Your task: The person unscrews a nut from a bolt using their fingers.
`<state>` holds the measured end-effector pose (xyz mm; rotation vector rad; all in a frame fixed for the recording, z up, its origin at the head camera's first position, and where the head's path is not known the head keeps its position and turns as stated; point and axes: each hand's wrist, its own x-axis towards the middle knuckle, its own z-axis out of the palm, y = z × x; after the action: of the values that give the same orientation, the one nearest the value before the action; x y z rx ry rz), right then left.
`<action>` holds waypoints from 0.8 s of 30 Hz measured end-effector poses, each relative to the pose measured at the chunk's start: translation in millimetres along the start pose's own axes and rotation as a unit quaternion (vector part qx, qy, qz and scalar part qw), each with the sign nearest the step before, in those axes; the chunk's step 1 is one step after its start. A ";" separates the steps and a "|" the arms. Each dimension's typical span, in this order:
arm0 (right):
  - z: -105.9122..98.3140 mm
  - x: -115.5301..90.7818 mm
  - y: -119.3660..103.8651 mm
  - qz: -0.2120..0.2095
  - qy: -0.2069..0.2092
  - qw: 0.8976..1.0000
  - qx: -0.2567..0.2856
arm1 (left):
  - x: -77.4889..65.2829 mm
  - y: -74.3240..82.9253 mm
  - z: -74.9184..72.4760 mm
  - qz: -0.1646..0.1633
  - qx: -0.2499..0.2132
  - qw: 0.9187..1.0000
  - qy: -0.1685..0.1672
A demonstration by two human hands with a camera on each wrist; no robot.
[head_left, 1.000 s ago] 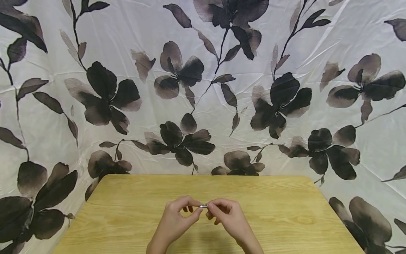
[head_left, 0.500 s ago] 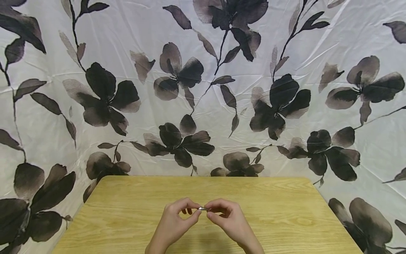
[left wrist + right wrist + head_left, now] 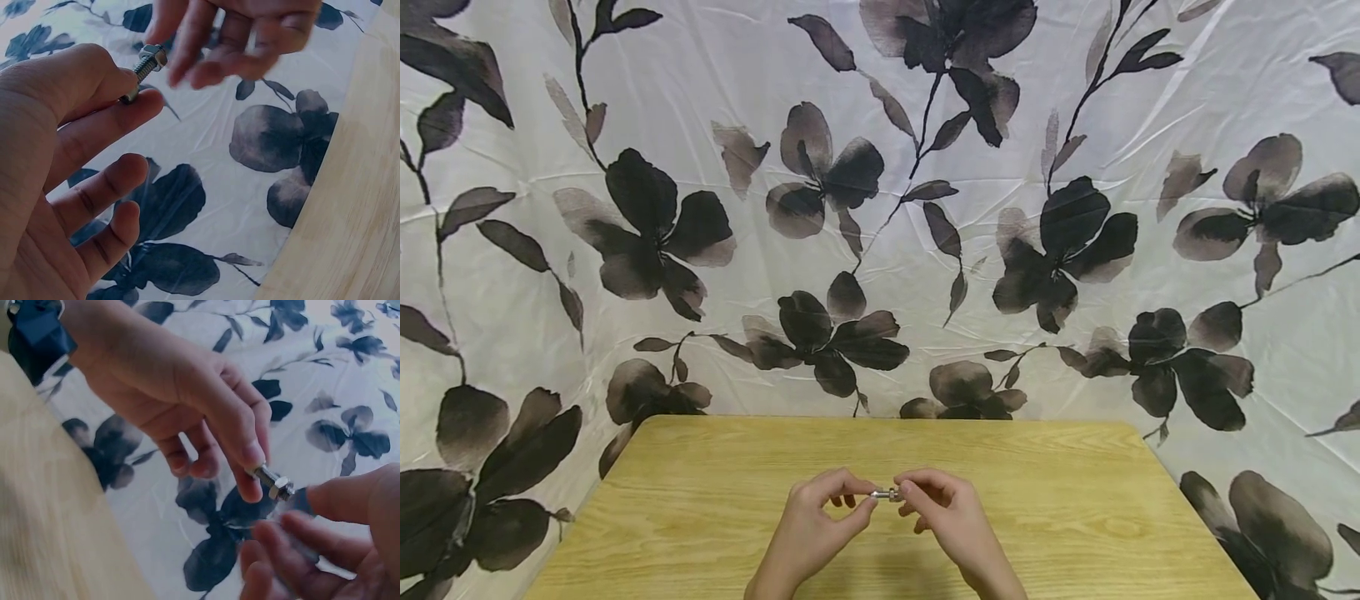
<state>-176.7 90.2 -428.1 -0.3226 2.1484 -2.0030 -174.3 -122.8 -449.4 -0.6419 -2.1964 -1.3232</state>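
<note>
My left hand pinches a small silver bolt by its head end, between thumb and index finger. A hex nut sits on the threads near the bolt's free end, with a short tip of thread showing past it. Just beyond that tip is my right hand, its fingers loosely bent and blurred in the wrist views. Both wrist views show a small gap between its thumb and the nut. The bolt's head is mostly covered by the left fingertips.
Beneath both hands lies a yellow wood-grain table. A white cloth with dark printed flowers hangs behind the table and along its sides.
The right fingers were on the bolt's free end and shifted position around it; now they have drawn back slightly to the right, exposing the nut. The left hand's pinch stays about the same.
</note>
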 end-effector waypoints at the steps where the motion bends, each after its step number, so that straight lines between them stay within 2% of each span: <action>1: -0.3 0.5 0.3 0.011 -0.007 1.000 -0.002 | -0.1 0.4 0.0 -0.003 0.000 1.000 0.000; 5: 0.3 0.0 0.2 0.025 -0.034 0.999 -0.004 | -0.7 1.2 0.4 -0.011 -0.005 1.000 -0.002; 13: -0.1 -1.5 -2.8 -0.003 -0.032 0.999 -0.007 | 0.5 1.4 1.7 -0.005 -0.006 1.000 0.001; 24: 1.7 -3.9 -3.9 -0.031 -0.028 0.999 0.000 | 0.6 2.9 -0.5 -0.017 -0.004 1.000 -0.006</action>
<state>-172.4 89.4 -424.4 -0.4459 2.1294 -2.0018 -172.9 -121.9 -446.9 -0.6191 -2.2212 -1.3491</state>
